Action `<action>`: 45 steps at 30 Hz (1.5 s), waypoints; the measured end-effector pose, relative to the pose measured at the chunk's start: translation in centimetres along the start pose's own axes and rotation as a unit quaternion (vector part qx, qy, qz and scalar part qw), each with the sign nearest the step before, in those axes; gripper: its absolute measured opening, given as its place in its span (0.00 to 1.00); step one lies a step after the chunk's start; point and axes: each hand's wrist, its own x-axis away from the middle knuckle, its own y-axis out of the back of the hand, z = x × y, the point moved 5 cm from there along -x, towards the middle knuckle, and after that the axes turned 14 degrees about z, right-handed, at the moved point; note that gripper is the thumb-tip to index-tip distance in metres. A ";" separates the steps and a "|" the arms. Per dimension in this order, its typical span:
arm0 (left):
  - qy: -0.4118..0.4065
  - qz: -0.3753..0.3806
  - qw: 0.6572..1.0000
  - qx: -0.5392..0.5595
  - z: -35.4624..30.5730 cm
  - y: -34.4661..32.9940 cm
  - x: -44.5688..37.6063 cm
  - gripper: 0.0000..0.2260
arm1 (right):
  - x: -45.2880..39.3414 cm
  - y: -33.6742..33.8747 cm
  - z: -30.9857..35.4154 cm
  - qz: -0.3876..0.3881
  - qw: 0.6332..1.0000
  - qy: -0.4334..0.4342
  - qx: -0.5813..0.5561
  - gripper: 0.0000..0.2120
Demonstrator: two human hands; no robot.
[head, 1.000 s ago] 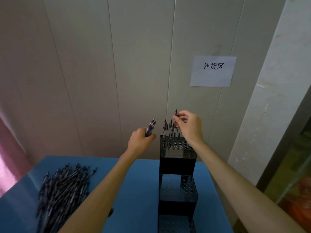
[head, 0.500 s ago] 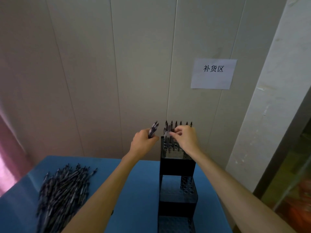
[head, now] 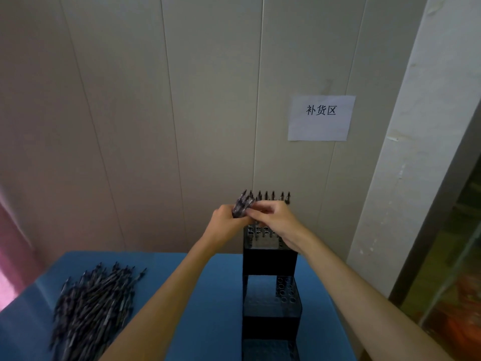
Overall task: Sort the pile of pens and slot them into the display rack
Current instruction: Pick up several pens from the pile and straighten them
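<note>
Black pen bundle [head: 242, 205] gripped by left hand [head: 226, 220], right hand [head: 273, 217] pinching it, fingertips indistinct.

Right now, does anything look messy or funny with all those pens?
Only the loose pile of pens on the blue table looks jumbled, and that is just the unsorted stock. The pens in the rack's top tier stand upright in a row. The left hand grips a small bunch, the right hand reaching to it.
</note>
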 end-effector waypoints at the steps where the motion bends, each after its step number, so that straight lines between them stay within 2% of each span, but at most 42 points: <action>1: 0.003 -0.002 1.000 -0.002 -0.2 0.0 0.0 0.12 | 0.1 -0.1 0.1 -0.006 1.000 0.007 -0.029 0.07; 10: 0.037 -0.007 0.997 -0.069 -1.0 -0.2 0.5 0.17 | 1.2 0.3 0.7 -0.064 0.981 0.039 -0.181 0.09; 13: 0.037 -0.008 0.997 -0.064 -1.4 -0.4 0.7 0.17 | 1.7 0.6 1.3 -0.114 0.969 0.058 -0.213 0.12; 16: 0.046 -0.003 0.998 -0.052 -1.5 -0.4 1.0 0.16 | 2.3 1.3 1.9 -0.156 0.961 0.073 -0.218 0.12; 23: 0.051 0.023 0.995 -0.083 -1.3 -1.3 2.1 0.12 | 3.3 1.9 3.1 -0.157 0.968 0.094 -0.170 0.12; 27: 0.056 0.022 0.994 -0.086 -1.4 -0.9 3.0 0.12 | 3.9 3.3 3.5 -0.205 0.956 0.100 -0.182 0.09; 29: 0.063 0.001 0.994 -0.085 -1.2 -0.2 3.8 0.14 | 4.4 4.6 3.4 -0.237 0.956 0.095 -0.147 0.06; 31: 0.069 -0.027 0.994 -0.078 -0.8 0.4 4.3 0.17 | 4.5 5.5 3.5 -0.261 0.959 0.097 -0.058 0.05; 34: 0.076 -0.033 0.994 -0.070 -0.4 0.6 4.7 0.16 | 3.8 5.3 3.6 -0.258 0.956 0.094 0.100 0.03; 36: 0.079 -0.027 0.994 -0.072 -0.4 0.6 4.8 0.15 | 2.9 4.8 3.6 -0.249 0.950 0.091 0.163 0.03; 45: 0.065 -0.038 0.995 -0.066 -0.2 1.3 5.2 0.15 | 0.5 3.7 2.9 -0.225 0.939 0.064 0.251 0.07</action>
